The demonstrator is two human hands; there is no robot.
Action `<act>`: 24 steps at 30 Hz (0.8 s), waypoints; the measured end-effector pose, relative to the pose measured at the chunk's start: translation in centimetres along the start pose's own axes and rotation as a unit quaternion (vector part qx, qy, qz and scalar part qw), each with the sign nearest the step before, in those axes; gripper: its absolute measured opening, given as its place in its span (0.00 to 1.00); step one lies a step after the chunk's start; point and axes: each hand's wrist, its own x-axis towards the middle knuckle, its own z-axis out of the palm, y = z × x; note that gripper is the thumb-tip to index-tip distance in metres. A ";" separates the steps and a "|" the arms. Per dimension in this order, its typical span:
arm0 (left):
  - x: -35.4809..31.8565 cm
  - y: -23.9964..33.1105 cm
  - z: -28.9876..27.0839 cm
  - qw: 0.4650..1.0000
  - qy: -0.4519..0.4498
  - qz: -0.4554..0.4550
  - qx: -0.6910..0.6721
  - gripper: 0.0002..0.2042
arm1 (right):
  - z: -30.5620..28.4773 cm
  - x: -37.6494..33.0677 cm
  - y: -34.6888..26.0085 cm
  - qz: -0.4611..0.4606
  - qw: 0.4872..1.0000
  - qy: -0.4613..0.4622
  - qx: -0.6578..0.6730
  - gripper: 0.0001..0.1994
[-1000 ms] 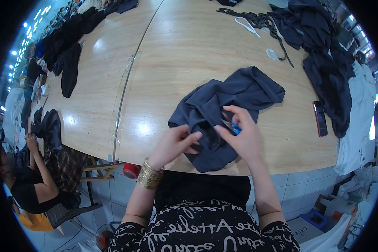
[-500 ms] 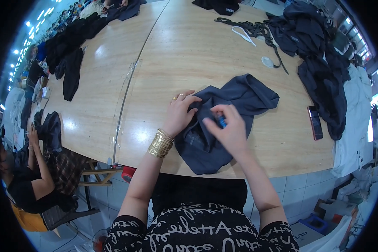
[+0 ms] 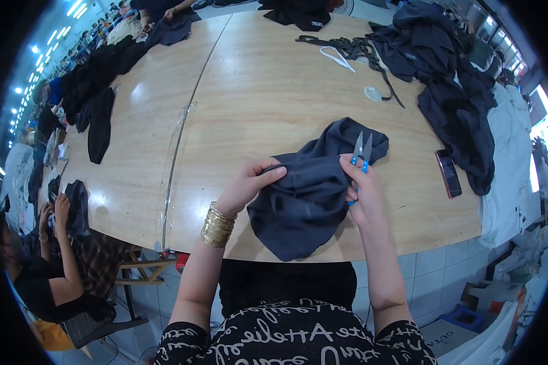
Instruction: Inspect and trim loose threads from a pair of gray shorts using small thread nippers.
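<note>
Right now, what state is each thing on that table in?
dark garment: crumpled, held up off the table edge by both hands
thread snips: blades open, pointing up, in the right hand
left hand: pinching the garment
phone: lying flat, screen dark
wooden table: bearing piles of dark cloth

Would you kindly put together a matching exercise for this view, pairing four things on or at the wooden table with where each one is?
Things:
1. thread snips
2. dark grey garment
3. phone
4. gold bangles

Places:
A. flat on the table, to the right of the garment
B. on the left wrist
C. in the right hand, blades pointing away from the person
D. gripped between the left hand and the right hand at the table's near edge

Pairs: 1-C, 2-D, 3-A, 4-B
</note>
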 end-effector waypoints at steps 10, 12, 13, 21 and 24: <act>-1.7 3.1 1.9 0.997 0.022 -0.067 -0.039 0.13 | -1.1 -1.5 -0.9 -0.039 0.998 0.018 -0.055 0.05; -1.8 3.4 2.2 0.996 0.030 -0.074 -0.043 0.11 | -1.1 -1.5 -1.2 -0.042 0.995 0.010 -0.087 0.05; -1.8 3.6 2.2 0.996 0.029 -0.075 -0.043 0.11 | -1.2 -1.4 -1.1 -0.042 0.995 0.010 -0.087 0.05; -1.0 3.2 2.0 0.995 -0.013 0.002 -0.103 0.05 | 2.7 0.6 -1.2 -0.411 0.772 -0.040 -0.482 0.08; -0.4 2.9 -4.5 0.866 0.143 0.108 -0.468 0.14 | 3.7 -0.6 -1.2 -0.455 0.793 -0.024 -0.405 0.06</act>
